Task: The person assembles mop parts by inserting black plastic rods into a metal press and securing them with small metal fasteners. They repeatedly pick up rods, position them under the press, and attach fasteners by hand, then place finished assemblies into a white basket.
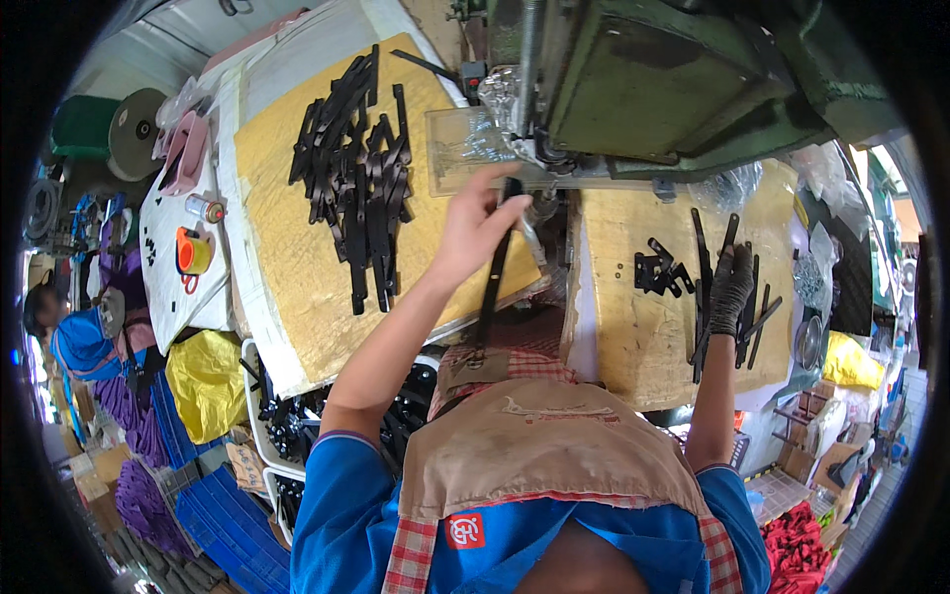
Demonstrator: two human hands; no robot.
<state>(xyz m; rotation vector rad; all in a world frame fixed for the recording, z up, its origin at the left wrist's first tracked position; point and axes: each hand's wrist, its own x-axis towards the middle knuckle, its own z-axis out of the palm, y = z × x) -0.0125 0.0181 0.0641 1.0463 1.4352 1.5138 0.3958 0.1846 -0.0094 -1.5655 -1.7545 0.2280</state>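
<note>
Just below the head of a green machine [549, 160], my bare left hand [479, 223] grips the upper end of a long black metal strip [491, 286], which hangs down towards my apron. At the right board, my right hand [731, 289], in a dark grey glove, rests on several long black strips [758, 319]; whether its fingers hold one is hidden. Left of that hand is a small pile of black angled brackets [659, 267]. A large heap of black strips [360, 178] covers the middle of the left yellow board [271, 245].
A clear plastic tray [453, 148] with small metal parts sits under the machine. White bins [256, 416] of black parts stand below the left board. A spray can [204, 209] and an orange-yellow tape roll [193, 252] lie farther left. Another person [46, 308] is at the far left.
</note>
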